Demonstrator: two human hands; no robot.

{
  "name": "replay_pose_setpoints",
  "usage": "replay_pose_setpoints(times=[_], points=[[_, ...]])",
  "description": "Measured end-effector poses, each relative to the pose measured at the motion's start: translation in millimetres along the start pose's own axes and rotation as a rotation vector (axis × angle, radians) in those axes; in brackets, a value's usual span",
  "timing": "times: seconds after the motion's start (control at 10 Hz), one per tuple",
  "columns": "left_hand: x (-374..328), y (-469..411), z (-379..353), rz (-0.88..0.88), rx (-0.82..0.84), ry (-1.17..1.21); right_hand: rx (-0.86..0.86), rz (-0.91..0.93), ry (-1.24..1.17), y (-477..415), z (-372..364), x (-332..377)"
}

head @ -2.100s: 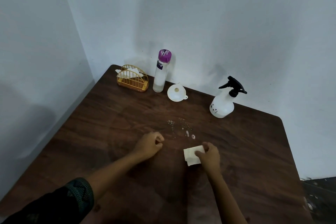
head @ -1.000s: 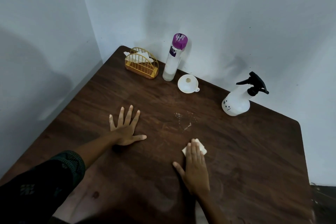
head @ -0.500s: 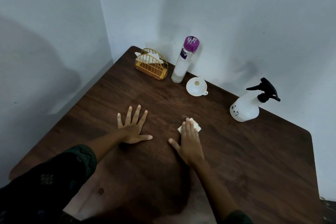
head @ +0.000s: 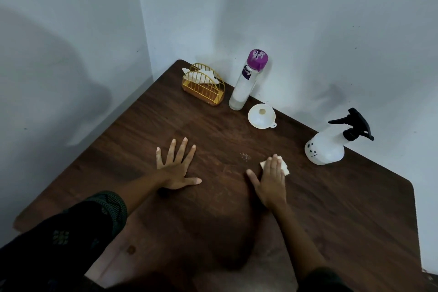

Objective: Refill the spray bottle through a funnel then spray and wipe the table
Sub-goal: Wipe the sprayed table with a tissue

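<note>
Both hands lie flat, fingers straight: the left hand (head: pixel 176 168) braces on the tabletop (head: pixel 331 208), and the right hand (head: pixel 271 180) presses a tissue (head: pixel 286 169) near the spray bottle (head: pixel 324 149) by the far edge. Wiping seems under way; next, sweep left over what look like droplets (head: pixel 245 156).

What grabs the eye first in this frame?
Two hands lie flat on the dark wooden table: the left hand spread bare at centre, the right hand pressing a white tissue beside a few droplets. Along the back wall stand a gold napkin holder, a purple-capped bottle, a white funnel and, far right, the spray bottle.
</note>
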State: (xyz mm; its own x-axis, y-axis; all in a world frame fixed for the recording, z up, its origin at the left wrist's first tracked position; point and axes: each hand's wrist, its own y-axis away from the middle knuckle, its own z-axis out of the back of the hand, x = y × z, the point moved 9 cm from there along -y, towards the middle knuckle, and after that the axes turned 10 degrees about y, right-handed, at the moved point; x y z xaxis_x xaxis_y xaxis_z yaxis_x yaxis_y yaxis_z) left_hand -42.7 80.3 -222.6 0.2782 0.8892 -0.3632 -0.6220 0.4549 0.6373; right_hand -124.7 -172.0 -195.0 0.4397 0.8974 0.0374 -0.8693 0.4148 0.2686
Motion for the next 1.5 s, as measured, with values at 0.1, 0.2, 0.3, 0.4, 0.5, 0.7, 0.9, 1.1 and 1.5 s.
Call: replay_pose_setpoints(times=[0.1, 0.2, 0.3, 0.4, 0.5, 0.7, 0.9, 1.1, 1.5], points=[[0.1, -0.1, -0.1, -0.001, 0.01, -0.001, 0.026, 0.091, -0.018, -13.9, 3.7, 45.1], [-0.6, 0.3, 0.1, 0.002, 0.011, -0.006, 0.044, 0.24, -0.013, 1.5, -4.4, 85.8], [-0.6, 0.4, -0.2, 0.0, 0.009, -0.001, 0.036, 0.373, -0.018, 36.4, -13.9, 95.2], [0.4, -0.1, -1.4, -0.005, 0.015, -0.002, 0.043, 0.368, -0.017, 71.7, -23.3, 65.0], [0.6, -1.3, -1.1, -0.004, 0.01, -0.006, 0.016, 0.215, -0.006, 79.9, -23.7, 8.2], [-0.3, 0.1, -0.7, -0.005, 0.008, -0.013, 0.002, -0.045, -0.06, 16.4, -1.1, -26.8], [-1.0, 2.0, 0.2, 0.0, 0.013, -0.002, 0.047, 0.166, -0.033, -12.8, 2.2, 77.5], [-0.8, 1.3, -0.1, 0.001, 0.005, -0.002, 0.022, 0.402, -0.013, 59.8, -20.4, 99.5], [-1.6, 1.0, 0.4, -0.015, -0.018, 0.013, 0.013, -0.015, -0.089, 0.8, 2.8, 45.9]])
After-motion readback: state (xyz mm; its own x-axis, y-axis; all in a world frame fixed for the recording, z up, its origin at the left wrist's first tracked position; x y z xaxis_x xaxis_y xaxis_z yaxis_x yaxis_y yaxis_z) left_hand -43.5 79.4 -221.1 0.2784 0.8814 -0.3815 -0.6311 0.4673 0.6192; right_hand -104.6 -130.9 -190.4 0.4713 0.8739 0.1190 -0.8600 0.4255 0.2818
